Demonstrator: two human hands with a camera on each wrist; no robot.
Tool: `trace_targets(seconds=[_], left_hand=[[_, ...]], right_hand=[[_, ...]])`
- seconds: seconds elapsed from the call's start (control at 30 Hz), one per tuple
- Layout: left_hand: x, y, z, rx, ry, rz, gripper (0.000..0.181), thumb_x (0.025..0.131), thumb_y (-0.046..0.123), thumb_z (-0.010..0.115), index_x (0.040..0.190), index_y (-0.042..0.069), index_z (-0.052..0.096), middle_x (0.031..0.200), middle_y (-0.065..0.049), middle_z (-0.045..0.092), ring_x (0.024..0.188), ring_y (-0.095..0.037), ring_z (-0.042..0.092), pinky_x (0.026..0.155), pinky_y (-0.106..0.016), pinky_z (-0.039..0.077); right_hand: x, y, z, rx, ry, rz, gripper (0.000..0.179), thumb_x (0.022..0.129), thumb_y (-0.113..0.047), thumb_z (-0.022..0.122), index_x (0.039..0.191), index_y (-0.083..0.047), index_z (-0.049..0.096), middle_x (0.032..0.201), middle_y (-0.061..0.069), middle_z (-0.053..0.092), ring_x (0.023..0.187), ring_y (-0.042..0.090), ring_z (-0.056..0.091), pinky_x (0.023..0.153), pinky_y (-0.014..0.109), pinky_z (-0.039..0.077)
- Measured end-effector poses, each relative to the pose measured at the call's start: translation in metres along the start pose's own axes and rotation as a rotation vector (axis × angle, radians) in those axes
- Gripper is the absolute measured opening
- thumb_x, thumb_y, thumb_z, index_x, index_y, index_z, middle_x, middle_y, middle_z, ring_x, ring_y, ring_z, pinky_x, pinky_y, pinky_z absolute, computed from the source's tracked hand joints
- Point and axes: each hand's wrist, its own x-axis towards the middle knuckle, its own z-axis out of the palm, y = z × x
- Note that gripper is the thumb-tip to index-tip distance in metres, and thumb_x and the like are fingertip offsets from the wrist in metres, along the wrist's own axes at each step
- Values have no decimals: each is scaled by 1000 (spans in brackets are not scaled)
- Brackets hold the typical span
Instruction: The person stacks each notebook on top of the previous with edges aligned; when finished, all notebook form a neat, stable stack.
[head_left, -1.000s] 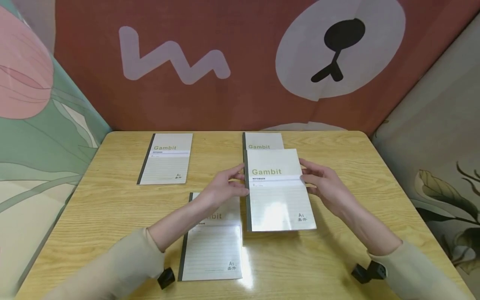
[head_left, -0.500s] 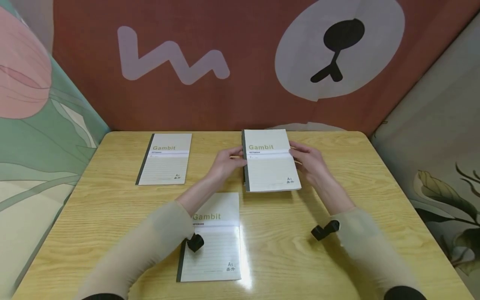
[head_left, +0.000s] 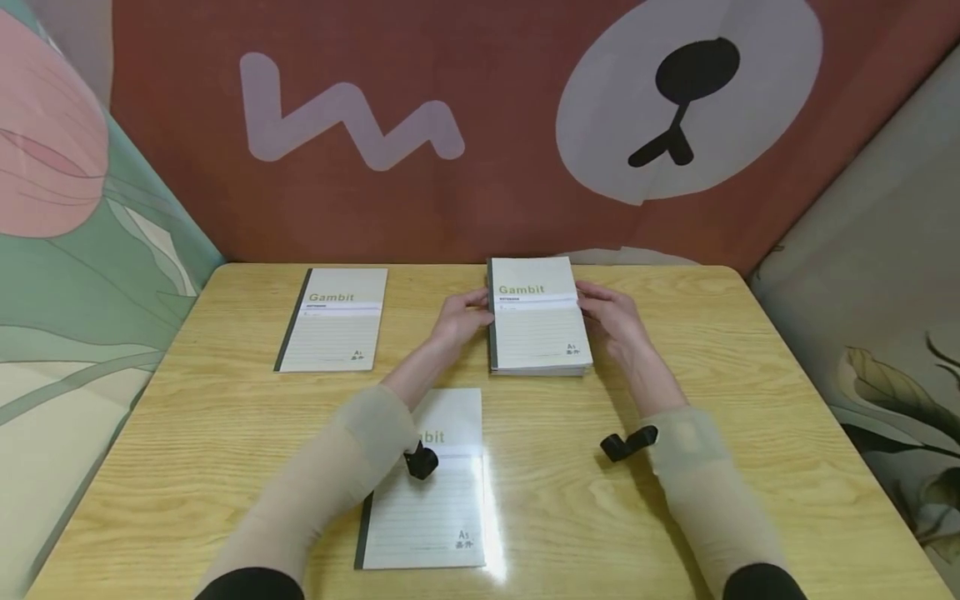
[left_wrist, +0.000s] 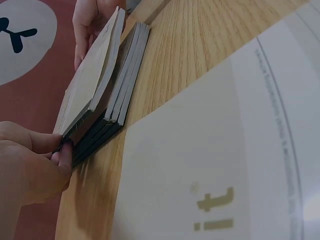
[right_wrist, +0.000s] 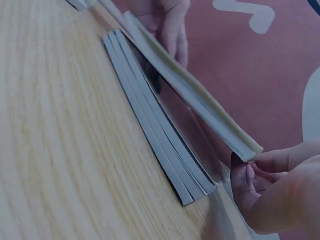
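A white Gambit notebook (head_left: 534, 342) with a dark spine is held between my two hands over a small stack of notebooks at the table's far side. My left hand (head_left: 459, 318) pinches its spine edge, thumb and fingertips on either face. On the opposite edge, my right hand (head_left: 613, 318) pinches it likewise. Both wrist views show the held notebook (right_wrist: 192, 90) tilted, with a wedge of space between it and the stack (right_wrist: 155, 125). In the left wrist view the stacked notebooks (left_wrist: 131, 75) lie flat with edges roughly lined up.
Another Gambit notebook (head_left: 330, 321) lies flat at the back left of the wooden table (head_left: 187, 450). Nearer me, one more notebook (head_left: 427, 517) lies partly under my left forearm. A red patterned wall covering (head_left: 510, 200) rises behind the table's far edge.
Both hands have carried the notebook away from me, toward the far edge, and lowered it over the stack, squaring it with those below. The other notebooks have stayed put.
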Motion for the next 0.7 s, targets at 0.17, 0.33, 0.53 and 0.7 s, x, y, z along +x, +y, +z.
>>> trace_targets(seconds=[0.17,0.33,0.53,0.7], left_hand=[[6,-5,8,21,44,14,56,96,-5,57,150,3,50,145,-15,57,137,-27,50,116,-37,47],[8,-6,11,71,123,34,55,95,-3,60,149,6,53,142,-12,63,128,-26,57,106,-35,53],[7,-6,15,101,148,59,55,94,-5,62,148,4,53,141,-13,65,125,-27,61,104,-34,55],[6,-7,18,192,182,91,51,95,-3,63,145,5,56,138,-13,68,119,-26,65,101,-35,57]], right_hand=[[4,5,-4,-1,-20,-49,52,102,-2,57,153,-6,48,158,14,49,109,2,63,89,15,54],[6,5,-2,-2,-25,-79,50,102,0,55,152,-2,48,157,19,48,107,2,63,86,15,55],[7,6,-4,-9,-15,-70,49,104,-5,54,152,-2,47,160,19,45,109,3,62,88,15,54],[8,8,-5,0,-7,-63,49,104,-9,56,152,-2,48,158,18,47,102,3,65,87,15,55]])
